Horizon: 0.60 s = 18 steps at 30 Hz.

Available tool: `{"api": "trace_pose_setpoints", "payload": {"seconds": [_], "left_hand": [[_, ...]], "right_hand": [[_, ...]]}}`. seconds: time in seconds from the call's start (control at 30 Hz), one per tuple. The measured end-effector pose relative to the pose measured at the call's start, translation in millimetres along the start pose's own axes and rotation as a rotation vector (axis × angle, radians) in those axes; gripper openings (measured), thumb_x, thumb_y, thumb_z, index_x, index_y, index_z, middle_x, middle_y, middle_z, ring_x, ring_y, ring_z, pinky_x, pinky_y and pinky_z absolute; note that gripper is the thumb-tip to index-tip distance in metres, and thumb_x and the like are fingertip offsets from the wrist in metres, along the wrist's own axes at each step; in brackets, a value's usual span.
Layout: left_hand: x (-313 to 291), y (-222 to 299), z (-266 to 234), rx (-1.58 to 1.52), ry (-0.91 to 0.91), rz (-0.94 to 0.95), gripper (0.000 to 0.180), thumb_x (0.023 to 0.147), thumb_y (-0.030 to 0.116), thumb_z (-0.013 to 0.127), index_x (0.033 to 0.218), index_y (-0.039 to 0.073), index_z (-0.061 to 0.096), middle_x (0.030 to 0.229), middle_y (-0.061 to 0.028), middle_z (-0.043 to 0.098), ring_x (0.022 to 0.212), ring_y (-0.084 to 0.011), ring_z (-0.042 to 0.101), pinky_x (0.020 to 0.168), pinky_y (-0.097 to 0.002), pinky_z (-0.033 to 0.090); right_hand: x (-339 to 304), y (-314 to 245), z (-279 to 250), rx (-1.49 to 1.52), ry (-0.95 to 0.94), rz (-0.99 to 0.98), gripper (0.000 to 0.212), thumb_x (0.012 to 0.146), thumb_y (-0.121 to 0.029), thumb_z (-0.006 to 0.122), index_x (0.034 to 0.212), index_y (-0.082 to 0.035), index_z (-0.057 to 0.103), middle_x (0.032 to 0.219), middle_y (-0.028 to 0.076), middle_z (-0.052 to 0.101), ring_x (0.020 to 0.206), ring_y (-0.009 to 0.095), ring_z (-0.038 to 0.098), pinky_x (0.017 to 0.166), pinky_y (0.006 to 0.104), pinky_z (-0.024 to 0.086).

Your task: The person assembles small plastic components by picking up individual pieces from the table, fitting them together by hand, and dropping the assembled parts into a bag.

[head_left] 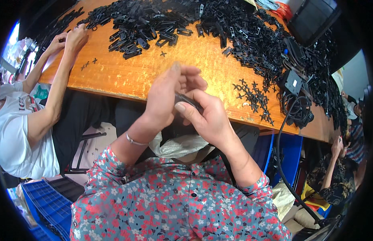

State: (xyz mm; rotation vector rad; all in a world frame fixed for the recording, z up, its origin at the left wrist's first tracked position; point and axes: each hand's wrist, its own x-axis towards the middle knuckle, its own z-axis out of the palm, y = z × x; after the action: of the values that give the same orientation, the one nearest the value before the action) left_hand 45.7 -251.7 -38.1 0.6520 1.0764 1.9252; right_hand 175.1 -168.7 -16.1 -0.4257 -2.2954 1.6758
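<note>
My left hand and my right hand meet just over the near edge of the wooden table. Together they grip a small black plastic part, with fingers of both hands closed around it so most of it is hidden. A thin bracelet circles my left wrist. Behind my hands, a large heap of black plastic parts covers the far and right side of the table. A cluster of small black cross-shaped pieces lies on the wood just right of my right hand.
A person in a white shirt sits at the left, both hands at the heap's edge. Another seated person is at the right. A black adapter with coiled cable lies on the table's right end. Blue crates stand below left.
</note>
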Motion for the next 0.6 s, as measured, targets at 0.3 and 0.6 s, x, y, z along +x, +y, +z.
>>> {"api": "trace_pose_setpoints", "payload": {"seconds": [0.3,0.6], "left_hand": [[3,9,-14,0.055,0.027,0.011,0.045,0.111,0.037,0.042,0.121,-0.004,0.059,0.1,-0.0143,0.07,0.092,-0.0199,0.069,0.088,-0.0322,0.055],[-9,6,-10,-0.134,-0.028,-0.05,0.045,0.112,0.037,0.039,0.121,-0.003,0.057,0.099,-0.0177,0.071,0.09,-0.0211,0.07,0.083,-0.0324,0.058]], "right_hand": [[-12,11,1,0.49,-0.076,0.149,0.028,0.102,-0.007,0.06,0.126,0.008,0.059,0.09,0.006,0.067,0.067,0.01,0.064,0.065,0.0235,0.054],[-15,13,13,0.243,0.034,0.031,0.016,0.107,-0.01,0.051,0.11,0.003,0.061,0.081,0.005,0.065,0.061,0.009,0.062,0.057,0.0235,0.05]]}}
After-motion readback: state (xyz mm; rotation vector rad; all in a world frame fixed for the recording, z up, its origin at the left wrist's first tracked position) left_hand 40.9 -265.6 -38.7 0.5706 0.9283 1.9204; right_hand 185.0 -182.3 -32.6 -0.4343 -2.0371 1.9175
